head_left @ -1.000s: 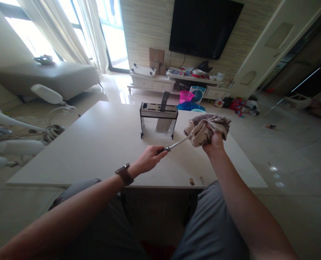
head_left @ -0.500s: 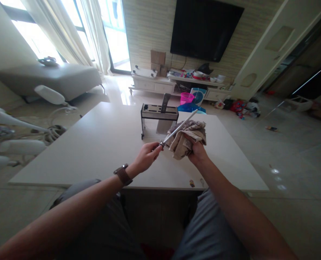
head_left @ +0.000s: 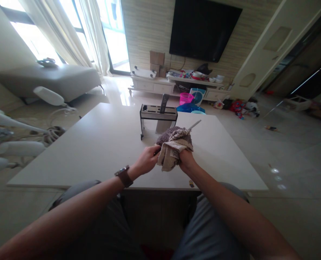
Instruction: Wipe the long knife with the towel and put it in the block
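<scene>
Wiping looks midway: rod (head_left: 195, 124), cloth (head_left: 174, 139) bunched round it, front-right of rack (head_left: 151, 114). Left hand (head_left: 147, 159) grips rod's handle end, right hand (head_left: 187, 160) clutches cloth. Knife (head_left: 164, 103) sits in rack; rod not yet.

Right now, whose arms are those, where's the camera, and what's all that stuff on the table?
There's no machine here: these are a person's own bare hands. The camera sits on that person's head, looking forward and down. The left hand, below a wristwatch, grips the mostly hidden handle of a thin metal rod. The right hand holds a towel around it, and the tip pokes out the far side. On the white table stands a knife stand with a dark-handled knife.
</scene>
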Demonstrator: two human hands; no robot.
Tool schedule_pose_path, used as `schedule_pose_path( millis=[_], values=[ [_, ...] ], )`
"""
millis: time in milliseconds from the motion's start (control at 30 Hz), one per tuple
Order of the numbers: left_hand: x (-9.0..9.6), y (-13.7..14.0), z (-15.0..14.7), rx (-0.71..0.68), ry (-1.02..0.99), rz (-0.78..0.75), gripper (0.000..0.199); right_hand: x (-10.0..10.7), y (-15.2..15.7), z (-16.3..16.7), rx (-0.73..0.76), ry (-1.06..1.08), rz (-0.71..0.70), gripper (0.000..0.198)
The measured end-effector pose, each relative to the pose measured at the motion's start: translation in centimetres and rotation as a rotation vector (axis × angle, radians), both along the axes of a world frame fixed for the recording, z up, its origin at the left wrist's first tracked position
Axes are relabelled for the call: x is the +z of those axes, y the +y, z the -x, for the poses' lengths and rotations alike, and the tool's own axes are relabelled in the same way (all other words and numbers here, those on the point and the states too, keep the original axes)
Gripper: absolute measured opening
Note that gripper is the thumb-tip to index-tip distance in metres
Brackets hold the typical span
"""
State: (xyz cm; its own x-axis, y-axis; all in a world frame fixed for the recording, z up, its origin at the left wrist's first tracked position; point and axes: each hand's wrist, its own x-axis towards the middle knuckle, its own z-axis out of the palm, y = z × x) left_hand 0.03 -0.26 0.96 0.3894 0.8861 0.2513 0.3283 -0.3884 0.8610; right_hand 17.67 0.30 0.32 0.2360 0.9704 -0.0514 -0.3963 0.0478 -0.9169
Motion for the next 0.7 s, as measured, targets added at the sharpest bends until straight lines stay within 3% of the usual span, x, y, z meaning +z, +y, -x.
schedule_pose_path(
  millis=[700],
  values=[
    [0.02,-0.09,-0.35,0.014,-0.033,0.039,0.029,-0.19,0.17,0.0,-0.002,-0.013,0.018,0.037]
  ],
)
